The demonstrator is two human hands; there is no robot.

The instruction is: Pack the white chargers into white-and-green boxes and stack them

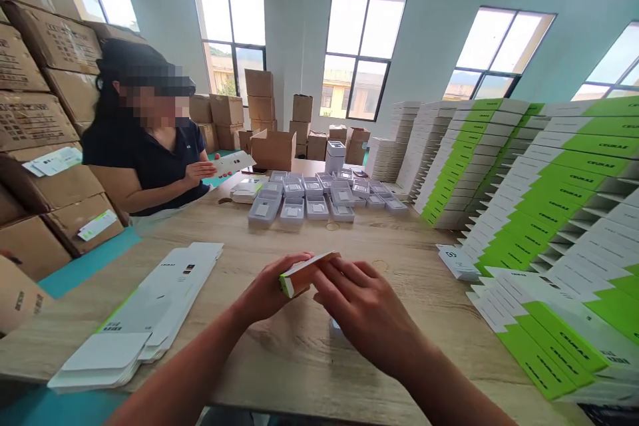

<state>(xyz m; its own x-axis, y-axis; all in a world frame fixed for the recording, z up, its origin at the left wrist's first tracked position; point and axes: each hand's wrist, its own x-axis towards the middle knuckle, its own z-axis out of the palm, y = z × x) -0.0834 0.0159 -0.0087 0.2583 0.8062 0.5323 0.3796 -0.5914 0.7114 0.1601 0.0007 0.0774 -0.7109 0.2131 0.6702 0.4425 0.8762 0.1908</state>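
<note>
Both my hands meet over the wooden table (309, 353) near its front edge. My left hand (272, 289) is closed around a small green and white carton (304, 273), held edge-on with its brown inside showing on top. My right hand (364, 306) lies over the carton's right end, fingers bent and pressing on it. A pile of flat unfolded cartons (144, 313) lies to my left. Finished green and white boxes (544, 213) are stacked in slanted rows on my right.
Across the table on the left a person in a dark shirt (144, 160) holds a flat white carton (234, 163). Several clear plastic trays (319, 196) sit mid-table. Brown shipping boxes (40, 113) line the left wall and the far end.
</note>
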